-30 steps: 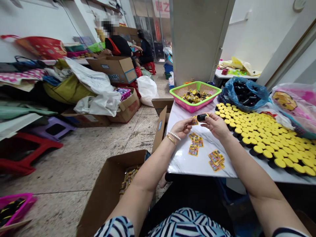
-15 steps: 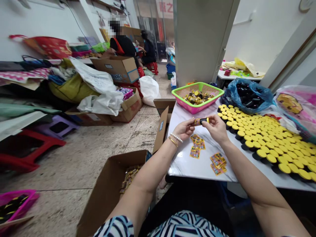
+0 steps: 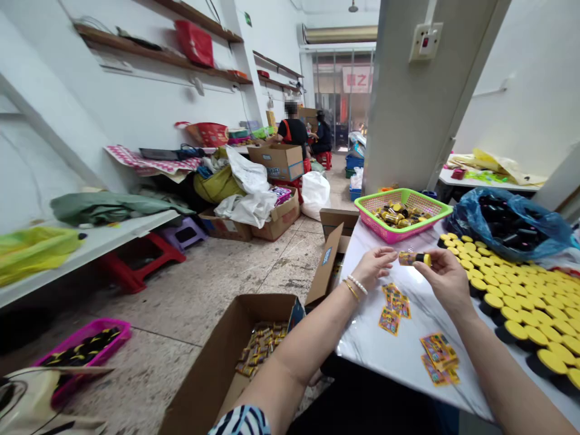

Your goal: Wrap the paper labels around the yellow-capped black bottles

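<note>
"Right hand [image 3: 446,281]?"
"Narrow, pinching a small labelled bottle [image 3: 414,258] over the marble table [image 3: 399,356]. Left hand [image 3: 374,269] curled at its other end — gripping or not, can't tell."
"Around it?"
"Printed cards [image 3: 394,308] on the table, yellow-capped tubes [image 3: 521,314] along its right, a pink-green basket [image 3: 401,217] at its far end."

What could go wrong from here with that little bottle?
The small bottle sits between the left hand and right hand; if dropped, it might roll across the glossy table. The right hand also works close to the yellow-capped bottles, so a bump could topple some. The loose labels might get knocked off the nearby table edge.
</note>
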`<state>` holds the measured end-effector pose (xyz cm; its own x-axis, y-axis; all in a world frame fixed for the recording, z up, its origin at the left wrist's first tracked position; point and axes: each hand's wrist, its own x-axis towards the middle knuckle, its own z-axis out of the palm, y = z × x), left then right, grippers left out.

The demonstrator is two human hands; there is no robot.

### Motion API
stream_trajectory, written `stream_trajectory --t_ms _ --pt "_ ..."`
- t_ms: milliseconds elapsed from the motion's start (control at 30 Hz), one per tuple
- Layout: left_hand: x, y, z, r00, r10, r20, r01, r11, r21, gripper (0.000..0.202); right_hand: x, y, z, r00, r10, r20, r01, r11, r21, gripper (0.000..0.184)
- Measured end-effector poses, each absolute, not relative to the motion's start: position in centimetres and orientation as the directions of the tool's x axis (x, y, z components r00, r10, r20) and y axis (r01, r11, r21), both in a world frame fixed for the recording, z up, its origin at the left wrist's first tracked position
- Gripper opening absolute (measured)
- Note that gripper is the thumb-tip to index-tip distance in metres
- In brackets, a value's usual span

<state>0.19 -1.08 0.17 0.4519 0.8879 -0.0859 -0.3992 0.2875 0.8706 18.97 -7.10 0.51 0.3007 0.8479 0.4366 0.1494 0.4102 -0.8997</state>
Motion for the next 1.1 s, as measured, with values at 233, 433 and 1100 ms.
stream_trajectory --t_ms 233,433,1100 --pt "0.0 -1.1 0.0 0.606 0.795 0.029 -0.356 0.239 0.903 0.059 18.9 -7.4 0.3 0.113 0.899 0.423 0.222 0.392 -0.893 0.046" --pt "-0.1 -0.8 -0.6 0.609 0.792 0.028 -0.319 0.213 0.924 0.064 19.4 -8.2 1.0 -0.050 0.821 0.569 0.531 0.504 -0.681 0.037" --pt "-2.4 0.4 -1.7 0.480 0.870 0.112 -0.334 0.064 0.940 0.048 15.7 -6.1 -2.3 0.239 0.891 0.386 0.354 0.290 -0.889 0.056"
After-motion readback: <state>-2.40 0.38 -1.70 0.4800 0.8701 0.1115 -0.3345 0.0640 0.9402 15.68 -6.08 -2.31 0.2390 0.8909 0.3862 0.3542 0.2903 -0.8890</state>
